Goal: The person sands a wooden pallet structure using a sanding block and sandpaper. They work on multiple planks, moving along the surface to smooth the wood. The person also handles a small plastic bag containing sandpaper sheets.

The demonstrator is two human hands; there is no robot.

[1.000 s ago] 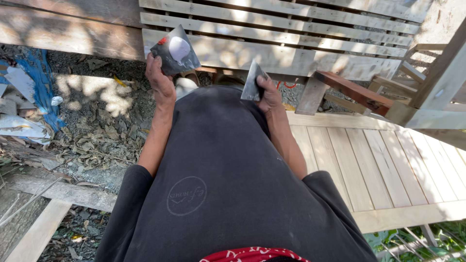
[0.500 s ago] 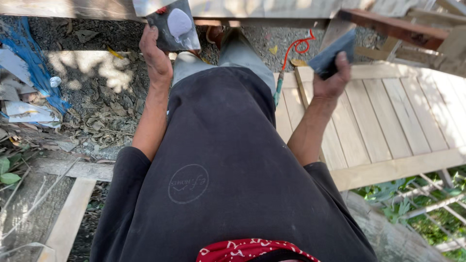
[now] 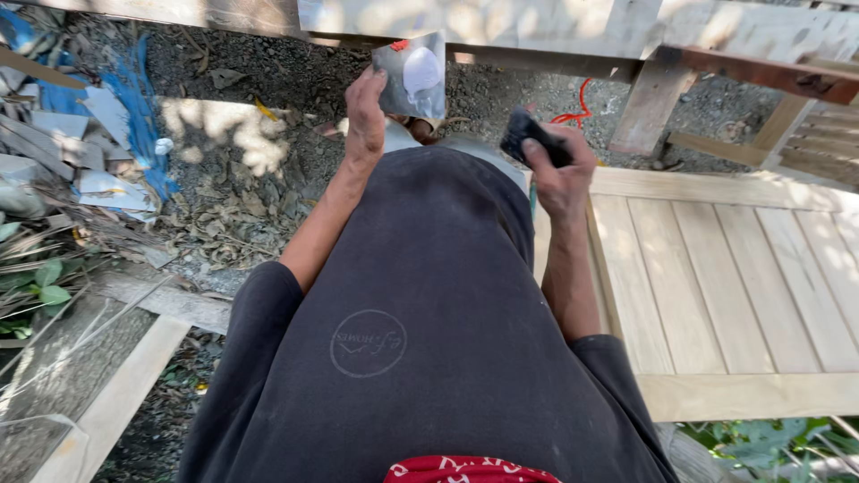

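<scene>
Our left hand has its fingers clamped on the edge of a flat square metal plate carrying a dab of pale putty. The thumb presses the near face and the other fingers wrap behind, so the plate stands tilted with its loaded face toward us, which would keep the putty in sight and in reach of the other hand. Our right hand has its fingers curled tight round a small dark flat-bladed scraper, the thumb lying along the top. The tool sits just beside the plate but apart from it, its dark end angled toward the putty.

Both forearms reach forward over our dark grey shirt, which fills the middle of the view, with a red patterned cloth at its lower edge.

Beyond the hands runs a pale weathered wooden rail. To our right lies a deck of light wooden planks, and a red cable curls on the gravel near it. To our left the gravel ground holds dry leaves, grey broken slabs and a crumpled blue plastic sheet.
</scene>
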